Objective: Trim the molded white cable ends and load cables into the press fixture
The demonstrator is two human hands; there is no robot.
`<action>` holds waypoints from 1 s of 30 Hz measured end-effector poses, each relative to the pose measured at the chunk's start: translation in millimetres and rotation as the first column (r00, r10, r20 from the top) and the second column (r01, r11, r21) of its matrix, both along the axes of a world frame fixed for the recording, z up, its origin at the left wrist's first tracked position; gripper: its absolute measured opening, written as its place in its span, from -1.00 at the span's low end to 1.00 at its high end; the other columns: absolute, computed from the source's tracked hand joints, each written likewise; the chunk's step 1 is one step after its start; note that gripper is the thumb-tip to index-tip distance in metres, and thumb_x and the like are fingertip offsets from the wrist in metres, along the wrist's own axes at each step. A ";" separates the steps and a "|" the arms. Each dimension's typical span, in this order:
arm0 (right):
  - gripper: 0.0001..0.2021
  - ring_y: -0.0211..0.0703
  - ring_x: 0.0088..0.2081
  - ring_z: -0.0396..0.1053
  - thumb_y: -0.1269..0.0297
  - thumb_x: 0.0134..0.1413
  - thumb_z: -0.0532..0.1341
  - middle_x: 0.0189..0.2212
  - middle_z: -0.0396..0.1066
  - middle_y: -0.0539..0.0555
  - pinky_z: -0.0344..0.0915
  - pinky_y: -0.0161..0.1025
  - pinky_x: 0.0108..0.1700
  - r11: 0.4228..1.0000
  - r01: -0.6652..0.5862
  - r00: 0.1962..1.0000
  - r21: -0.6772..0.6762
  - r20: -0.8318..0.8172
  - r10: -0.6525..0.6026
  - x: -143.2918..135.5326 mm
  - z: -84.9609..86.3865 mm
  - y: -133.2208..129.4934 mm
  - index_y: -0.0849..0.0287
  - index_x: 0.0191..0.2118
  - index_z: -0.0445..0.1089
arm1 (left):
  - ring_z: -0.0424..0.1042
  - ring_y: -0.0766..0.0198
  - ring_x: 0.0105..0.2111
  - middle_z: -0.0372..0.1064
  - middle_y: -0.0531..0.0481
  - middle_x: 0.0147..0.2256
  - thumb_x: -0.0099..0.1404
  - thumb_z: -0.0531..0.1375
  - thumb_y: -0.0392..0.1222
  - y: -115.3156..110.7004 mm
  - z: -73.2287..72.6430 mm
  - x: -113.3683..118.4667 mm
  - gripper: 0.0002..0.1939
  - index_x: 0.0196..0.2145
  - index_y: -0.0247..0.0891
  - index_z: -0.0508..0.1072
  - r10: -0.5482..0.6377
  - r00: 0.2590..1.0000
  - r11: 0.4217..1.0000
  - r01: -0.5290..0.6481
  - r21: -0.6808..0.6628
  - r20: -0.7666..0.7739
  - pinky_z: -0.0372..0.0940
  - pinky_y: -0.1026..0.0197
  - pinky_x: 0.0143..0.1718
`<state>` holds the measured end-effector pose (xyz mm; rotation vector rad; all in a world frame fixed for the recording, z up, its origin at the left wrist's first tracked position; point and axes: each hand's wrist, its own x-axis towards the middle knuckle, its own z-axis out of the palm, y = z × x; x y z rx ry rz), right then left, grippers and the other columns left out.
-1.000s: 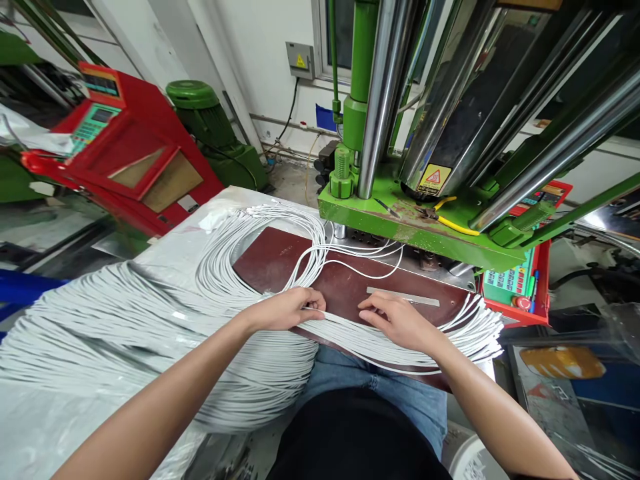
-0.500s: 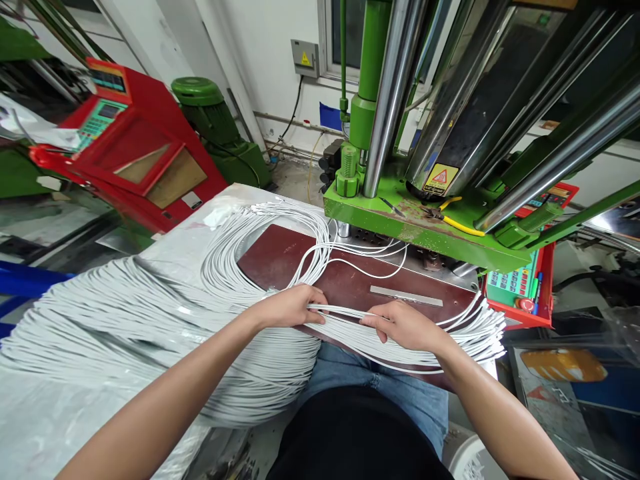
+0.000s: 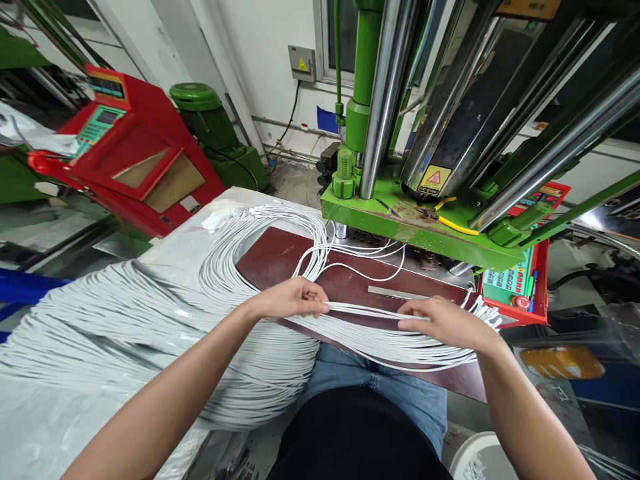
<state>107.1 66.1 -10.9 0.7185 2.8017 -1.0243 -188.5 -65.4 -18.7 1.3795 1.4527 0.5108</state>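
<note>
Several white cables [image 3: 360, 309] run between my two hands over a dark red board [image 3: 280, 248]. My left hand [image 3: 300, 298] is closed on them near the board's front edge. My right hand [image 3: 435, 319] lies over the same cables farther right, its thumb and fingers apart around them. More white cables [image 3: 360, 340] lie in a bundle below, their ends spread at the right. A looped coil [image 3: 215, 260] curves at the board's left, and a large pile of cables [image 3: 125, 320] fills the table's left side.
A green press [image 3: 390, 223] with steel columns stands behind the board, with yellow-handled pliers [image 3: 457, 225] on its plate. A metal strip [image 3: 393, 292] lies on the board. Red control cabinets stand left [image 3: 150, 153] and right [image 3: 543, 293]. A white bucket [image 3: 483, 457] is at lower right.
My right hand has slid right along the cables and its fingers have opened from a pinch. My left hand has stayed nearly in place.
</note>
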 end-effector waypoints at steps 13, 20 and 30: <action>-0.48 -0.15 -0.38 0.42 0.00 0.34 -0.18 -0.41 0.49 0.08 0.21 -0.25 -0.32 0.913 0.301 0.953 0.274 -0.102 -0.284 67.2 28.8 25.4 0.17 -0.21 0.46 | 0.24 0.35 -0.54 0.33 0.07 -0.53 0.16 0.24 0.02 11.6 13.3 86.1 -0.72 -0.41 -0.29 0.48 -0.189 0.978 0.981 0.193 -0.032 0.090 0.05 0.34 -0.54; -0.69 -0.14 -0.42 0.40 0.26 0.30 0.00 -0.44 0.48 0.11 0.15 -0.25 -0.40 0.855 -0.155 0.987 0.495 0.044 0.154 13.0 -17.1 -22.3 0.20 -0.33 0.44 | 0.14 0.43 -0.73 0.27 0.06 -0.66 0.15 0.17 0.12 9.9 -61.3 200.2 -0.61 -0.53 -0.31 0.37 0.169 0.794 0.953 0.019 -0.302 0.583 -0.01 0.32 -0.66; -0.25 -0.11 -0.15 0.43 -0.25 0.20 -0.20 -0.14 0.46 0.26 0.34 -0.14 -0.08 0.829 -0.126 0.886 -0.545 -0.438 -0.153 17.2 -28.9 62.9 0.33 -0.06 0.42 | 0.01 0.48 -0.77 0.18 0.13 -0.67 0.25 0.13 0.11 27.0 -67.7 219.0 -0.60 -0.33 -0.35 0.40 0.341 0.636 0.934 -0.149 -0.324 0.692 -0.08 0.34 -0.71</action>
